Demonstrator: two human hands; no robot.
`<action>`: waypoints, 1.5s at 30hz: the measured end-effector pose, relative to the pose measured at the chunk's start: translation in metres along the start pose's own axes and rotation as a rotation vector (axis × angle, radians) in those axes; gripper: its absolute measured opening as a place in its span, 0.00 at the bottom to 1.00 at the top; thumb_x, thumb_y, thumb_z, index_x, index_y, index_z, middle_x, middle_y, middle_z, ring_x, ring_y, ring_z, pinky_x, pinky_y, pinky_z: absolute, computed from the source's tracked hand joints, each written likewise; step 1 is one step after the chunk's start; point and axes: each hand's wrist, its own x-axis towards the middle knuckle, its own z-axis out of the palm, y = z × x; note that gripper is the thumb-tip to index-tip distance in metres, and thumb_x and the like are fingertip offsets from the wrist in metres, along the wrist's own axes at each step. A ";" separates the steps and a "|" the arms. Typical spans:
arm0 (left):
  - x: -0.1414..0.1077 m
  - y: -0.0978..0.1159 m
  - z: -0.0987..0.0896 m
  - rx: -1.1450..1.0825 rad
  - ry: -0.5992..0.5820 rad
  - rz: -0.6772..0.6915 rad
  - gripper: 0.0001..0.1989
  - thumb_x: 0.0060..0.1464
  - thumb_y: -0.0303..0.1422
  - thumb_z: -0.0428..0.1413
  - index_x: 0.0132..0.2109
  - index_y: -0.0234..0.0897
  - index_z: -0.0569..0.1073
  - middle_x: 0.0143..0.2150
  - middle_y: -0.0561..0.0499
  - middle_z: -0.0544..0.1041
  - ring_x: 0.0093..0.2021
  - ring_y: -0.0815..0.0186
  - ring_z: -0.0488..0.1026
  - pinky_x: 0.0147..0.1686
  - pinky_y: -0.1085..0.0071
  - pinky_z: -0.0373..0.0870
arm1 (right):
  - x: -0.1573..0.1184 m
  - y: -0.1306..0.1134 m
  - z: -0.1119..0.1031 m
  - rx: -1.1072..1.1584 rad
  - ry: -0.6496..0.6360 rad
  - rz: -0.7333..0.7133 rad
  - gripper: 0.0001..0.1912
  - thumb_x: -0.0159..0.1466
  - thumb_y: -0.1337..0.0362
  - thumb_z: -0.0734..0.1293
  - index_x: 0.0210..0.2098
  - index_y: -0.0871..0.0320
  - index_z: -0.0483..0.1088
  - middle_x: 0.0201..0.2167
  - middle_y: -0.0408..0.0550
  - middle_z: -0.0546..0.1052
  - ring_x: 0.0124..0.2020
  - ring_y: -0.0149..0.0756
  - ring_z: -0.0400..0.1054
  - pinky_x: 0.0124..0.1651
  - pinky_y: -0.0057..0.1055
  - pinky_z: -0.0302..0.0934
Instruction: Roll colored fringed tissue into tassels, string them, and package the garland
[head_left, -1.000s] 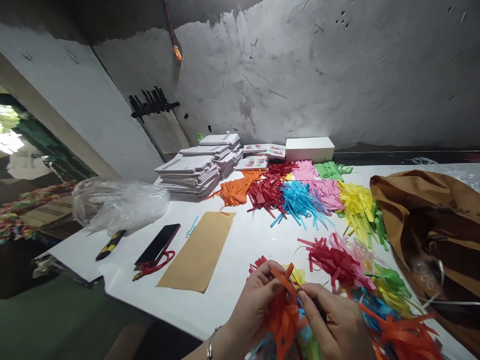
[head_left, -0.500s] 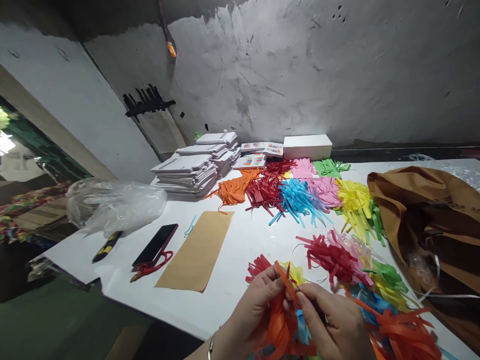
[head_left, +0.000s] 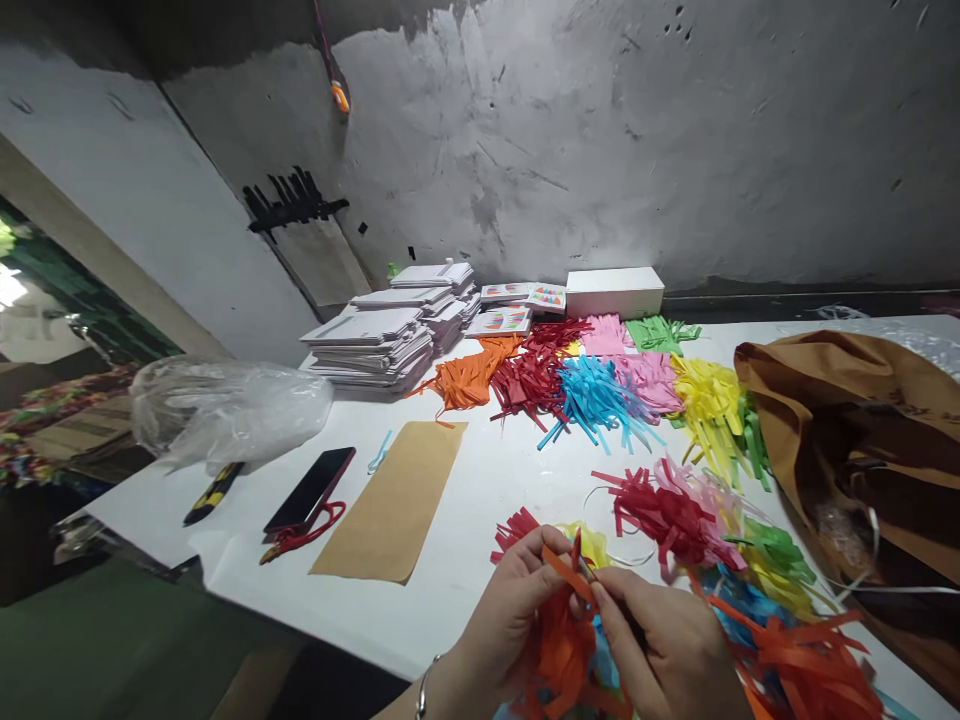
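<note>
1. Left hand (head_left: 504, 612): pinching orange tassel (head_left: 561, 650), loose flat strips, at near edge of white surface (head_left: 517, 470).
2. Right hand (head_left: 664, 640): fingertips pinched on tassel's top.
3. Surface: phone (head_left: 313, 488), brown paper (head_left: 394, 500), colourful tassels (head_left: 596, 395).
4. Behind: scuffed grey wall (head_left: 555, 120).

White table (head_left: 517, 475) beneath phone (head_left: 311, 490) and tassels (head_left: 592, 390)

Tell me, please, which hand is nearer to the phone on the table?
The left hand. It is to the right of the phone, with the brown sheet lying between them. The right hand is farther right, beyond the left hand.
</note>
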 end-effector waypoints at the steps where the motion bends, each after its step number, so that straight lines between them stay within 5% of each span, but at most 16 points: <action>1: 0.000 0.000 0.000 0.003 0.003 0.006 0.14 0.47 0.31 0.71 0.34 0.35 0.72 0.26 0.52 0.77 0.23 0.74 0.72 0.27 0.80 0.67 | 0.000 0.000 0.000 -0.004 -0.001 0.000 0.10 0.72 0.67 0.58 0.41 0.56 0.72 0.25 0.41 0.79 0.22 0.33 0.75 0.26 0.28 0.62; 5: 0.001 0.002 -0.003 0.053 0.065 0.070 0.16 0.44 0.32 0.73 0.34 0.36 0.73 0.27 0.51 0.79 0.25 0.71 0.74 0.28 0.78 0.70 | -0.002 0.002 -0.002 0.021 -0.010 0.039 0.09 0.71 0.66 0.59 0.42 0.55 0.72 0.27 0.40 0.80 0.23 0.32 0.76 0.27 0.27 0.64; 10: 0.001 0.007 -0.010 0.294 0.218 0.340 0.14 0.42 0.34 0.73 0.32 0.35 0.78 0.31 0.49 0.81 0.33 0.67 0.77 0.37 0.74 0.74 | -0.007 0.002 -0.004 0.064 0.023 0.084 0.07 0.71 0.65 0.62 0.42 0.54 0.72 0.28 0.40 0.81 0.25 0.30 0.76 0.30 0.24 0.65; 17: -0.003 0.004 -0.012 0.561 0.172 0.602 0.05 0.49 0.31 0.69 0.31 0.38 0.80 0.34 0.49 0.81 0.37 0.65 0.78 0.41 0.72 0.77 | -0.008 -0.006 0.008 0.134 0.004 0.209 0.12 0.72 0.61 0.59 0.40 0.53 0.74 0.27 0.42 0.80 0.25 0.34 0.75 0.30 0.27 0.63; 32: -0.005 0.000 -0.017 0.654 0.152 0.732 0.03 0.54 0.27 0.65 0.33 0.39 0.79 0.36 0.50 0.81 0.38 0.66 0.79 0.40 0.74 0.78 | -0.011 -0.009 0.016 0.182 -0.003 0.302 0.15 0.72 0.58 0.58 0.38 0.53 0.75 0.25 0.43 0.79 0.23 0.34 0.73 0.30 0.27 0.62; 39: -0.006 0.003 -0.022 1.083 -0.074 1.039 0.13 0.55 0.18 0.59 0.40 0.42 0.79 0.39 0.48 0.81 0.40 0.62 0.78 0.40 0.67 0.77 | 0.000 -0.007 0.010 0.413 -0.080 0.551 0.18 0.68 0.49 0.64 0.32 0.56 0.76 0.19 0.42 0.74 0.18 0.31 0.67 0.21 0.24 0.59; 45: -0.009 0.012 -0.025 1.364 -0.234 1.119 0.17 0.57 0.17 0.57 0.47 0.43 0.79 0.42 0.45 0.84 0.41 0.59 0.79 0.44 0.62 0.76 | 0.004 -0.010 0.015 1.026 -0.125 0.925 0.31 0.61 0.42 0.69 0.52 0.61 0.69 0.13 0.37 0.70 0.11 0.28 0.60 0.16 0.22 0.52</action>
